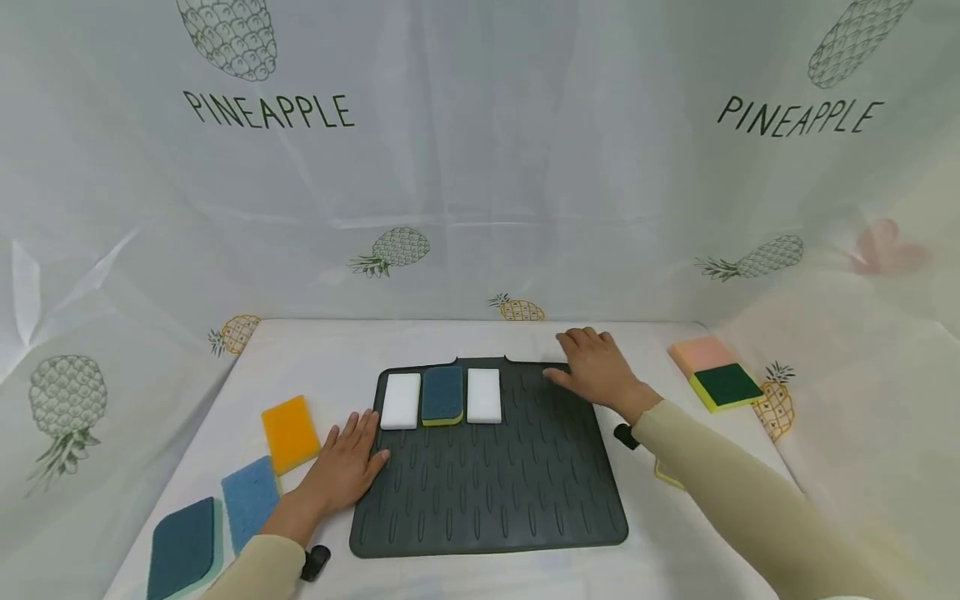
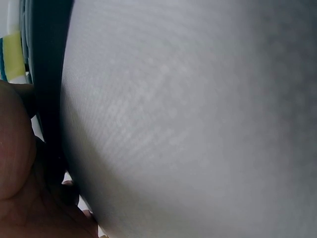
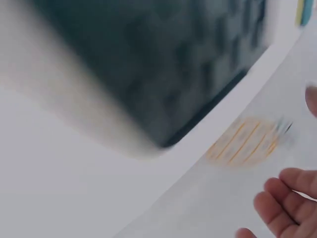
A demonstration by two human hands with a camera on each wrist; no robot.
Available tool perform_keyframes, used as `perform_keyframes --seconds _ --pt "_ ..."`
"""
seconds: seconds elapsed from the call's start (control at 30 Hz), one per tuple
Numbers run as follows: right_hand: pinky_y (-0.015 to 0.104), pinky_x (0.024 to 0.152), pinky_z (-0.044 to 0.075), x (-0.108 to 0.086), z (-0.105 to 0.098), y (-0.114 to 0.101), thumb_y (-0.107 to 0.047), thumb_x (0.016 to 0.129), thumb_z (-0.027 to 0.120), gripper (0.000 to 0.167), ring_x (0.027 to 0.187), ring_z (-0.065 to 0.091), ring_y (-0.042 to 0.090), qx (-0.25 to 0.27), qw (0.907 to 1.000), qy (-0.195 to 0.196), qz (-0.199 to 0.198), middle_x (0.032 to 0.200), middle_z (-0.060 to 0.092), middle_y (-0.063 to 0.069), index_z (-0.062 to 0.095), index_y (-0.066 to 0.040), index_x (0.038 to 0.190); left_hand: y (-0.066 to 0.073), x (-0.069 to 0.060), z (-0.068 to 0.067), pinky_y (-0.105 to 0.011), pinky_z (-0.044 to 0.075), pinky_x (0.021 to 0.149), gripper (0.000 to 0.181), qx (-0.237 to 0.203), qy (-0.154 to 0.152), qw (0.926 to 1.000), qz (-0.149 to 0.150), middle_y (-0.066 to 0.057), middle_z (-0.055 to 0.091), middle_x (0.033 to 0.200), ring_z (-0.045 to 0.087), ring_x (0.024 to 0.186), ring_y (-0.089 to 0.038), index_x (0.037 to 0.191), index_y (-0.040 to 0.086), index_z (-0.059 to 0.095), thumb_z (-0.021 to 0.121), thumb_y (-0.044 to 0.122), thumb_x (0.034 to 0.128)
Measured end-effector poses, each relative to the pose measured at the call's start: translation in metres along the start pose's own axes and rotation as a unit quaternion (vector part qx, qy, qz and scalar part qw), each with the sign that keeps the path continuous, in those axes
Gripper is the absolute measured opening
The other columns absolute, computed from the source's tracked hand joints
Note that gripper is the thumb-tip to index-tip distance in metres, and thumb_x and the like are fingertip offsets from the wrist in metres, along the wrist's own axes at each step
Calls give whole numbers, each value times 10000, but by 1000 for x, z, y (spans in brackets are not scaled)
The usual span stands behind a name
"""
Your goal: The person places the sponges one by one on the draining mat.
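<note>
A dark grey ribbed rubber mat lies on the white table. Along its back left side sit a white sponge, a blue-topped scouring sponge with a yellow base and a second white sponge. My left hand rests at the mat's left edge, its fingers extended. Above the mat's back right corner is my right hand, fingers loosely extended and nothing in them. In the right wrist view its fingers are apart from the mat's corner. The left wrist view is mostly filled by a blurred pale surface.
To the left lie an orange sponge, a light blue sponge and a dark teal scouring sponge. A pink sponge and a green-and-yellow scouring sponge lie at the right. The right forearm mostly hides a yellow-edged item.
</note>
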State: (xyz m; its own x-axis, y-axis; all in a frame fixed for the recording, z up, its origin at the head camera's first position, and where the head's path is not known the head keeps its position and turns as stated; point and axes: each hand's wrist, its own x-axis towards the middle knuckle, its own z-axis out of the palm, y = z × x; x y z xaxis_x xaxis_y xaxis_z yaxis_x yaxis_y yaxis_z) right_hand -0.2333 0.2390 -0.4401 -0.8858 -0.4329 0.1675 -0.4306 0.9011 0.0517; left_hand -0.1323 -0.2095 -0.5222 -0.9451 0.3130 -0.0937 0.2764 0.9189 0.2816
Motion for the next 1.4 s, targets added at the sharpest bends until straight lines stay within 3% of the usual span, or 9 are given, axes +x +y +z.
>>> perform_keyframes --seconds 0.23,0.4,0.53,0.83,1.17,1.33,1.4 --pt "662 949 480 -41 -11 91 -431 1024 674 597 1215 591 485 -285 9957 290 836 1327 638 299 605 67 1345 1 -1 1 -695 174 1266 752 24 55 10000 19 -267 291 1699 235 1583 -491 1632 -73 269 530 394 1105" --pt "716 961 429 -66 -23 141 -376 1066 599 565 1242 524 539 -180 9877 -95 1548 1348 578 351 560 98 1372 0 -2 0 -708 184 1256 747 28 147 9999 84 -276 296 1693 243 1575 -504 1627 -84 270 535 379 1104" --pt "740 934 416 -81 -23 168 -339 1077 577 549 1223 502 561 -142 9816 -347 1872 1333 554 379 537 129 1361 -2 0 1 -714 182 1253 744 -50 200 9998 85 -279 306 1688 253 1570 -510 1622 -84 288 539 383 1099" --pt "676 763 453 -100 0 189 -295 1042 653 419 983 589 510 -309 9795 -306 1968 1067 641 331 602 121 1061 1 -1 -1 -714 169 1256 734 -146 128 9998 69 -284 315 1684 254 1570 -510 1619 -77 305 550 376 1096" --pt "689 723 452 -108 15 190 -255 1035 643 394 959 578 536 -259 9757 -267 2158 1029 630 348 589 134 1033 -7 -1 17 -718 187 1246 768 -185 421 9988 172 -271 336 1678 277 1562 -504 1612 -74 325 502 471 1101" --pt "730 705 458 -106 22 188 -298 964 751 504 954 580 594 -315 9746 284 2200 1028 618 410 579 170 1036 -2 -1 7 -723 165 1248 765 -286 299 9991 118 -288 318 1681 254 1565 -516 1617 -76 312 489 467 1108" --pt "747 719 443 -103 23 187 -339 941 772 585 979 547 623 -242 9706 339 2370 1047 579 443 546 188 1055 1 -2 2 -720 165 1250 748 -279 254 9992 98 -286 319 1681 254 1566 -515 1618 -74 311 511 433 1106"
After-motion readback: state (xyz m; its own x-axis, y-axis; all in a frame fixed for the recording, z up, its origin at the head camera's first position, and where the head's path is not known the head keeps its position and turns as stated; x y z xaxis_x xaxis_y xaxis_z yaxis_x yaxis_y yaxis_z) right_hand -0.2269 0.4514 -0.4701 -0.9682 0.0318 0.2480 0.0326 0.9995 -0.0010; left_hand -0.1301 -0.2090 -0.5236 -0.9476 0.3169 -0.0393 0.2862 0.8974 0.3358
